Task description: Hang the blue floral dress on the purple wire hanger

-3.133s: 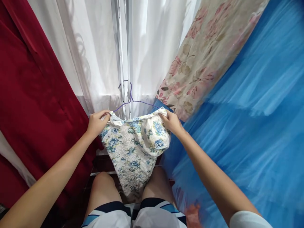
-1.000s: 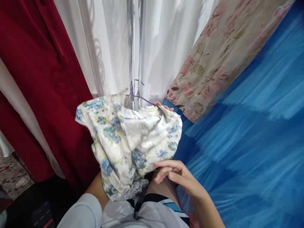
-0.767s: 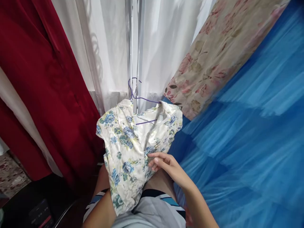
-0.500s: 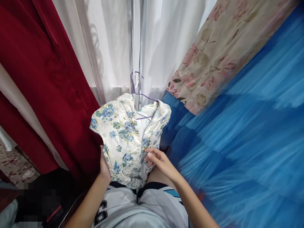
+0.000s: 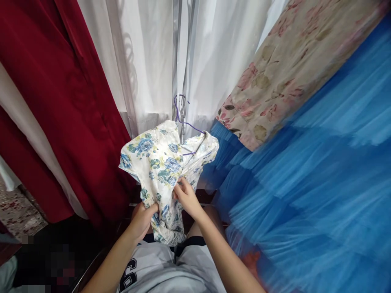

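Note:
A white blouse (image 5: 161, 162) with blue flowers is on a thin purple wire hanger (image 5: 191, 125) in front of my lap. Its hem reaches down to my legs. My left hand (image 5: 143, 219) is closed on the blouse's left side, with the thumb on the front and the fingers behind the cloth. At the middle of the front, my right hand (image 5: 186, 195) pinches the edge of the opening. The neckline gapes open, and the hanger's lower bar shows through it.
White curtains (image 5: 146, 61) hang behind the blouse, with shiny metal poles (image 5: 181, 49) between them. Dark red cloth (image 5: 76, 101) hangs at the left. On the right are a beige floral cloth (image 5: 265, 93) and layered blue tulle (image 5: 305, 183).
My right hand has closed on the blouse's front edge and moved up and left. My left hand has come inward with its thumb over the front, gathering the blouse narrower.

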The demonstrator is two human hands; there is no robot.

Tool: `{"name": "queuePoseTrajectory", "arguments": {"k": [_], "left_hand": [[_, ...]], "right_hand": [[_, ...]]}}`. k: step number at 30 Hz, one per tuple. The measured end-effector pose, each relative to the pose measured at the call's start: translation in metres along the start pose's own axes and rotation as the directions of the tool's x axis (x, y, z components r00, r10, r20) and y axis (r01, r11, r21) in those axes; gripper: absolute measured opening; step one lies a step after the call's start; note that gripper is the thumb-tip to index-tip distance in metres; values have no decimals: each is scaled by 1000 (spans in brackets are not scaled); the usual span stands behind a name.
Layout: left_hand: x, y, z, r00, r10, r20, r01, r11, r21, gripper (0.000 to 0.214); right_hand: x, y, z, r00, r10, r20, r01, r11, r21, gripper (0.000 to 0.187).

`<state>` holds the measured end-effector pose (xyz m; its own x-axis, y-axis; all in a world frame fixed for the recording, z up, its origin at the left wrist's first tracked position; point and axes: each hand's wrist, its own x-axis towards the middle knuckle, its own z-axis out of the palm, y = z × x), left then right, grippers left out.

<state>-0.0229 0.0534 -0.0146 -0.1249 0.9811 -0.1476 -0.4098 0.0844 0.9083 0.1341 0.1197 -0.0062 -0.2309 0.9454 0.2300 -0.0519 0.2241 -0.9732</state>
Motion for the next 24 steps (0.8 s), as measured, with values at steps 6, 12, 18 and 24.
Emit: {"name": "queuePoseTrajectory", "arguments": {"k": [6, 12, 18, 24], "left_hand": [[12, -3, 1, 1000, 9, -30, -11, 997, -74, 49], [40, -12, -17, 769, 456, -447, -477, 876, 72, 47], [18, -27, 14, 778, 588, 220, -614, 638, 465, 29], [11, -30, 33, 812, 527, 249, -580, 683, 444, 11]], "right_hand": [[-1, -1, 9, 999, 35, -29, -29, 977, 209, 19], [-26, -1, -12, 977, 150, -152, -79, 915, 397, 25], [-39, -13, 7, 994, 92, -56, -78, 973, 216, 27], [-27, -38, -3, 997, 53, -53, -44, 988, 145, 30]]}}
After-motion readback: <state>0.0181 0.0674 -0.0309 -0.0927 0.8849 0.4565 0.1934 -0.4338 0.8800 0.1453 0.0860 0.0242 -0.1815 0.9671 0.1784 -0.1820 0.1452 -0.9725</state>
